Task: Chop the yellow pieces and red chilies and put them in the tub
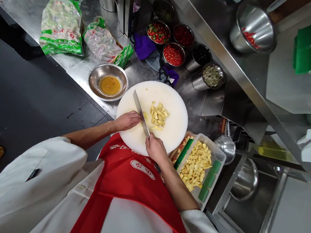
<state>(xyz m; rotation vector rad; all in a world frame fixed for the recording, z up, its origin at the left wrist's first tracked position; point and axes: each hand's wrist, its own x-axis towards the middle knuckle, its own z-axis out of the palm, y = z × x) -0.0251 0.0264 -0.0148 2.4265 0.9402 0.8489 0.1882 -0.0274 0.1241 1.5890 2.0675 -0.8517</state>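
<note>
On a round white cutting board [178,104], my right hand [156,148] grips the handle of a kitchen knife [139,106]. Its long blade slants away to the upper left, close to my left fingertips. My left hand [128,121] lies on the board's left side, fingers curled and pressed down on a piece of ginger, mostly hidden under them. A few cut bits [145,115] rest against the blade's right side. To the right of the knife is a small pile of pale yellow ginger slices [159,115].
A metal bowl [92,81] with brown liquid stands left of the board, near bagged food [61,27]. Behind are several metal pots, one with chopped red chilli [173,55]. A plastic container [219,157] of ginger slices sits by my right forearm. A steel shelf edge [233,73] overhangs at right.
</note>
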